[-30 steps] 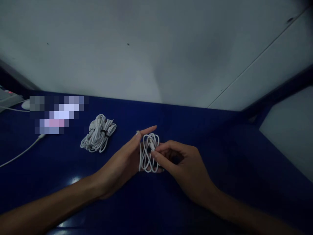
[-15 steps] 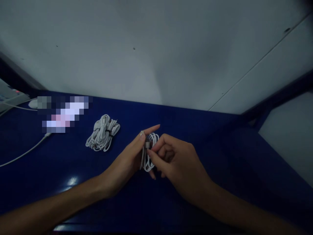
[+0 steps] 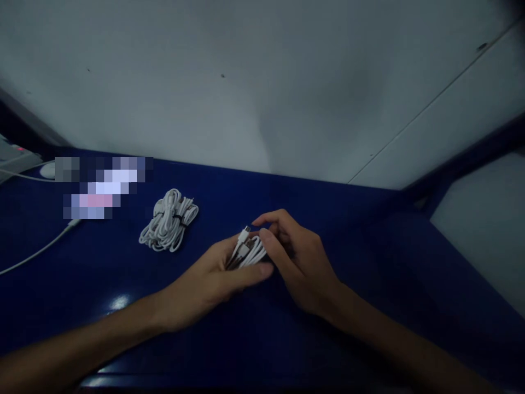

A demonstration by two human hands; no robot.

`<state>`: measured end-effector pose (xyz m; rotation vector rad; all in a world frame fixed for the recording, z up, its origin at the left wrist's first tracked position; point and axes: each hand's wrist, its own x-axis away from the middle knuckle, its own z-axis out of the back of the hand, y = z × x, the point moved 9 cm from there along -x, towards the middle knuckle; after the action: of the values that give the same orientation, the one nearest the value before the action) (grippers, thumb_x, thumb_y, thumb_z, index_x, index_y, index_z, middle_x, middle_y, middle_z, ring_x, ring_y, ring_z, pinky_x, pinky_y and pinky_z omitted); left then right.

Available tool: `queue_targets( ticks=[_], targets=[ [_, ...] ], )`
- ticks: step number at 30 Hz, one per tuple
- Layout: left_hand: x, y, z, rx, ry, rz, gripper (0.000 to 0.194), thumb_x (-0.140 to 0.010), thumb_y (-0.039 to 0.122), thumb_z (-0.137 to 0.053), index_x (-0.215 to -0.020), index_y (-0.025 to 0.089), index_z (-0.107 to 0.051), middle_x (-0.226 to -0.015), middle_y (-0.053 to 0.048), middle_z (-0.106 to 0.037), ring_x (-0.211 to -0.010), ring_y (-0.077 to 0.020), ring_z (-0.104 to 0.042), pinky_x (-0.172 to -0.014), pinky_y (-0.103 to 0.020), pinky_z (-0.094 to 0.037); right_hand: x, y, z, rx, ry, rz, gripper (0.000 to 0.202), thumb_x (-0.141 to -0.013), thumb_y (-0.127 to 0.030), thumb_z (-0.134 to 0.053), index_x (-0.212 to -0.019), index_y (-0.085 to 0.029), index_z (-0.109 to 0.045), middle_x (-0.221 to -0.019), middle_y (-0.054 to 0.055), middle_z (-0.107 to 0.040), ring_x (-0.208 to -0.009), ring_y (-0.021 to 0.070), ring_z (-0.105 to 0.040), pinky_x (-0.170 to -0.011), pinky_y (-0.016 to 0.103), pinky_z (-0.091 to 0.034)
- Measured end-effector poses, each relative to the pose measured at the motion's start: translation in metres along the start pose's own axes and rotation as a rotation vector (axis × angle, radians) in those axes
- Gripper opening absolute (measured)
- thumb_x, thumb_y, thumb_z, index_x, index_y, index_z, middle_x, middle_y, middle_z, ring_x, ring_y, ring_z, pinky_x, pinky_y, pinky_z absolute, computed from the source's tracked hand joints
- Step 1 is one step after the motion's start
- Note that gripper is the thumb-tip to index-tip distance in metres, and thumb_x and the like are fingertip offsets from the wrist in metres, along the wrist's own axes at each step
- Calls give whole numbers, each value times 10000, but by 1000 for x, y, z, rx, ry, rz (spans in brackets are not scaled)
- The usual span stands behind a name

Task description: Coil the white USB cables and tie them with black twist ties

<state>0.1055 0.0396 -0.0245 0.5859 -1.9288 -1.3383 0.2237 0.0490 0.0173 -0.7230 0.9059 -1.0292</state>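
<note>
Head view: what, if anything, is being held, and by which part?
A coiled white cable: the left hand grips its loops, thumb across the near side; the right hand is at their right end, its grip unclear.

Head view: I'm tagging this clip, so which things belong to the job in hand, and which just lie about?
Job in hand:
coiled white cable, held by left hand, right hand at it
tied white cables, probably, being similar

Apparently lying about:
pixelated object
white cord leading to it
</note>
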Motion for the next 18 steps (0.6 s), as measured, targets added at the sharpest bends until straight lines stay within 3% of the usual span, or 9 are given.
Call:
queue_targets(
  ticks=[3, 5, 9, 12, 15, 18],
  targets=[
    [3, 2, -7, -129, -49, -10, 222, -931, 230, -818, -1077, 188, -656, -881, 37, -596, -776, -127, -511, -686, -240, -437, 4, -6, -6, 24, -56, 127, 161, -1119, -295, -533, -1177, -214, -660, -803, -32, -685, -665, 131, -656, -640, 284, -522],
    [3, 3, -5, -195, -12, -42, 252, -934, 211, -784, -1151, 201, -656, -964, 18, -648, -835, -151, -553, -716, -263, -460, 7, -11, -8, 27, -75, 197, 125, -1105, -271, -539, -1125, -214, -649, -822, -28, -685, -676, 128, -652, -638, 276, -515],
    [5, 2, 1, -308, 89, -64, 170, -940, 185, -678, -1105, 205, -643, -820, 51, -603, -651, -123, -466, -548, -242, -369, 13, -14, -13, 11, -116, 254, 223, -1074, -265, -576, -1291, -215, -588, -910, -14, -712, -684, 130, -666, -631, 271, -524],
    [6, 3, -2, -353, 43, -79, 118, -977, 229, -630, -1088, 201, -657, -704, 80, -507, -561, -107, -380, -485, -231, -305, 16, -15, -16, 45, -133, 297, 282, -1056, -247, -587, -1334, -213, -549, -961, 0, -741, -719, 137, -698, -648, 268, -540],
    [7, 4, -4, -355, 9, -121, 272, -991, 281, -643, -1251, 217, -692, -785, 43, -609, -621, -127, -481, -532, -231, -380, 17, -20, -21, 93, -153, 384, 235, -1057, -261, -570, -1283, -198, -552, -1000, 26, -762, -746, 146, -721, -648, 270, -553],
    [5, 0, 1, -331, 26, -146, 555, -972, 310, -706, -1515, 256, -603, -1103, -56, -739, -888, -214, -662, -721, -304, -537, 19, -25, -20, 163, -101, 458, 188, -1064, -276, -571, -1229, -186, -576, -951, 17, -754, -695, 126, -695, -595, 244, -525]
  ],
)
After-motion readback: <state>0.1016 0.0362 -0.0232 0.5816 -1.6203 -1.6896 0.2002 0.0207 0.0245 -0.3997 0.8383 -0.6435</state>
